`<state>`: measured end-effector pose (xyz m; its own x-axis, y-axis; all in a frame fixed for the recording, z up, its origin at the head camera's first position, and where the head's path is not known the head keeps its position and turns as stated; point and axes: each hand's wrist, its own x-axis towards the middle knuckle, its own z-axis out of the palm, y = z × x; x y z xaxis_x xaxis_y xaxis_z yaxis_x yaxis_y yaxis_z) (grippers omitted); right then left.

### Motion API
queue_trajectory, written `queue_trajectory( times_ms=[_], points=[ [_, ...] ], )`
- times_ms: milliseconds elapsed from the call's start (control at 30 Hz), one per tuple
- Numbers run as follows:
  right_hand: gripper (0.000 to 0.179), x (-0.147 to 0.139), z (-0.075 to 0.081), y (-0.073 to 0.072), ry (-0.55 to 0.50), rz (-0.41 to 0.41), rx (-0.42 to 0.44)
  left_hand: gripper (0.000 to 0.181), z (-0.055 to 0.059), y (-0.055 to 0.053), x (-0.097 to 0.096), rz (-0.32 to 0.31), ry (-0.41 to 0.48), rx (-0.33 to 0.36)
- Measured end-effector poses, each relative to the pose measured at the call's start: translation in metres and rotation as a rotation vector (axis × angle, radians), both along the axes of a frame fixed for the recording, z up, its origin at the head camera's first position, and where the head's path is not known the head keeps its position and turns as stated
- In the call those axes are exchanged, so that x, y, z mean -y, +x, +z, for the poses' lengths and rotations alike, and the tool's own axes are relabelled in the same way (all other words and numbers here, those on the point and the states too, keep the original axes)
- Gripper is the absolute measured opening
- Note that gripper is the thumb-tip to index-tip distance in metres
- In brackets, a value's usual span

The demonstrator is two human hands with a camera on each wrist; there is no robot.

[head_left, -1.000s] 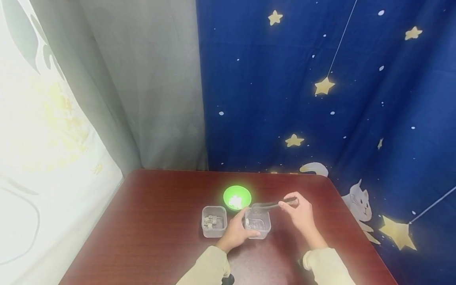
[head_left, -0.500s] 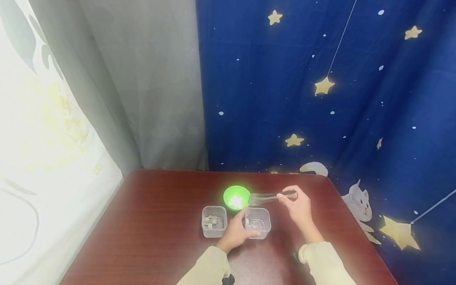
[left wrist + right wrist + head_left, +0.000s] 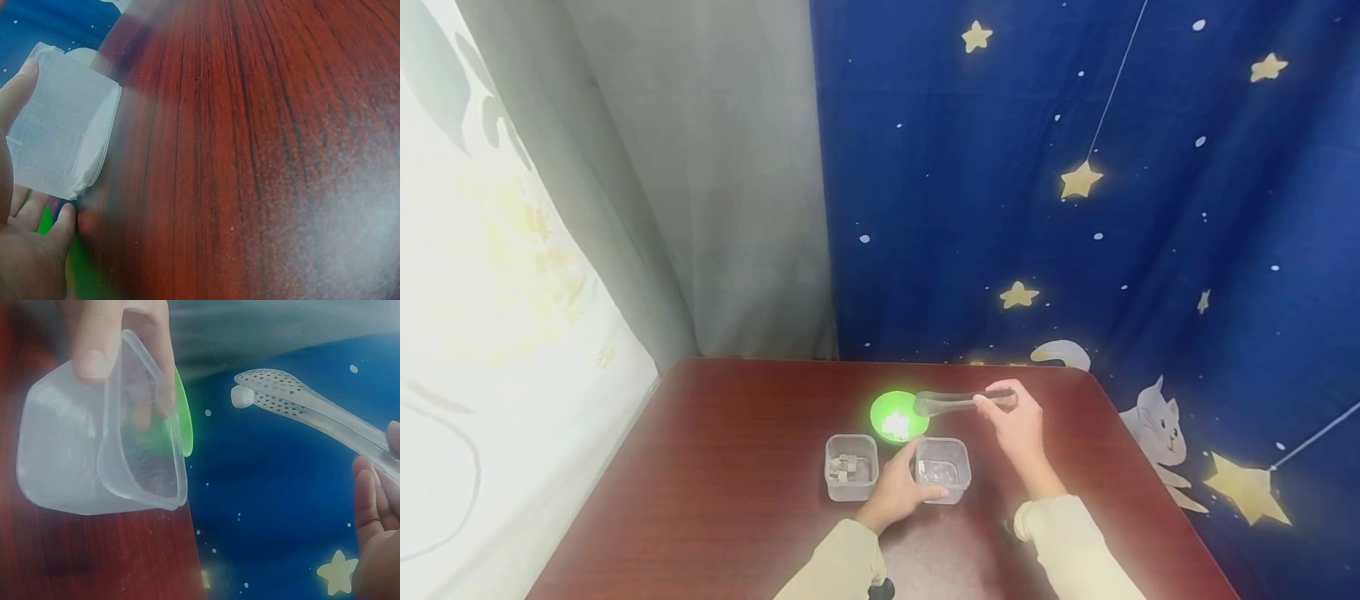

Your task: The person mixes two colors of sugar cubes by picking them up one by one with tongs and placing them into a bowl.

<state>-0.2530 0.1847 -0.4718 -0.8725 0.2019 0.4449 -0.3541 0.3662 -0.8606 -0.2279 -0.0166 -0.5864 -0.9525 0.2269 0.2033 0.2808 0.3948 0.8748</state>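
My left hand (image 3: 897,490) grips the near-right clear plastic container (image 3: 953,493) by its left side, thumb along the front. A small white piece shows inside that container. My right hand (image 3: 1021,427) holds a pair of perforated tongs (image 3: 951,402), their tips overlapping the right rim of the green bowl (image 3: 877,407) in the head view. A small white rounded piece (image 3: 242,397) sits at the tong tips in the right wrist view. Several white pieces (image 3: 896,426) lie in the bowl. In the left wrist view, the fingers of my left hand (image 3: 31,250) reach around the container (image 3: 65,119).
A second clear container (image 3: 852,493) with several pale, blocky pieces (image 3: 843,467) stands left of my left hand. All of it is on a dark red wooden table (image 3: 737,467). Grey and blue star-printed curtains (image 3: 940,208) hang behind the table's far edge.
My right hand has moved away from me and left, bringing the tongs up from over the right container to the green bowl's right rim. My left hand and the containers have stayed put.
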Motion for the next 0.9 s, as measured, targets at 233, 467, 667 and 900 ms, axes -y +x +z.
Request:
queue_trajectory(
  times_ms=[233,467,667,900],
  points=[
    [0.022,0.014,0.0,-0.011,-0.035,-0.043,-0.03,0.1,0.0,-0.009,0.008,-0.007,-0.018,-0.003],
    [0.022,0.021,-0.004,-0.017,-0.053,-0.074,-0.029,0.099,-0.001,-0.015,0.013,-0.017,-0.022,-0.002],
    [0.022,0.021,-0.006,-0.015,-0.059,-0.069,-0.031,0.099,-0.001,-0.015,0.012,-0.022,-0.013,-0.013],
    [0.022,0.021,-0.013,-0.008,-0.063,-0.079,0.014,0.1,-0.003,-0.015,0.012,-0.021,-0.002,-0.007]
  ],
)
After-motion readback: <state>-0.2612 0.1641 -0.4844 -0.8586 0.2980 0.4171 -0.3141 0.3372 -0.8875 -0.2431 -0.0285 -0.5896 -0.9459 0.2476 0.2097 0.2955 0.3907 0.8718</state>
